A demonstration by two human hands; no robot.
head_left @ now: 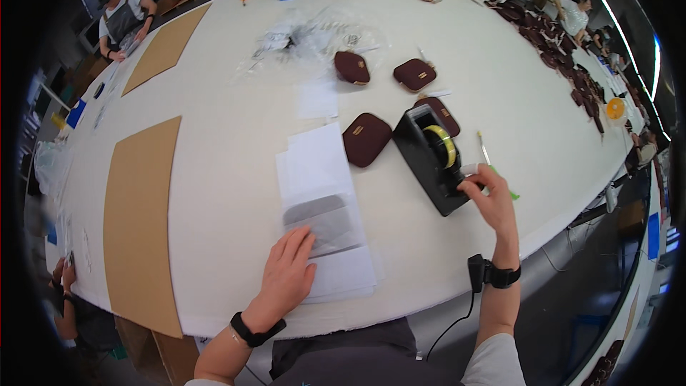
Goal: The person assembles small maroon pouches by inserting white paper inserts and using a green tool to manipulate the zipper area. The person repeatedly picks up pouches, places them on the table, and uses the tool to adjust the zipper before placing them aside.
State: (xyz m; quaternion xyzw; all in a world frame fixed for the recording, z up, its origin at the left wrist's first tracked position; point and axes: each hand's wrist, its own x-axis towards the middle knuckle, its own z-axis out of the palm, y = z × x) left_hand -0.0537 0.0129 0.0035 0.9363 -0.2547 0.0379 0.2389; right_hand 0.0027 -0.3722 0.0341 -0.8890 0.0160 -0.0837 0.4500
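Note:
My left hand (286, 268) lies open, its fingers resting on a grey flat piece with rounded upper corners (318, 216). Under that piece is a stack of white paper sheets (314, 161). To the right stands a black tape dispenser (421, 171) carrying a yellow-rimmed tape roll (452, 144). At its near right end my right hand (493, 200) pinches thumb and finger together on the tape; the strip itself is barely visible. A white wrap circles one finger. Dark maroon pouches (367, 140) sit beside and beyond the dispenser, one partly hidden behind it.
Two brown cardboard sheets (143, 214) lie on the left. Crumpled clear plastic bags (314, 36) are farther back. A pen-like tool (484, 146) lies right of the dispenser. Many maroon pouches (550, 43) line the far right edge. Other people (125, 18) work around the table.

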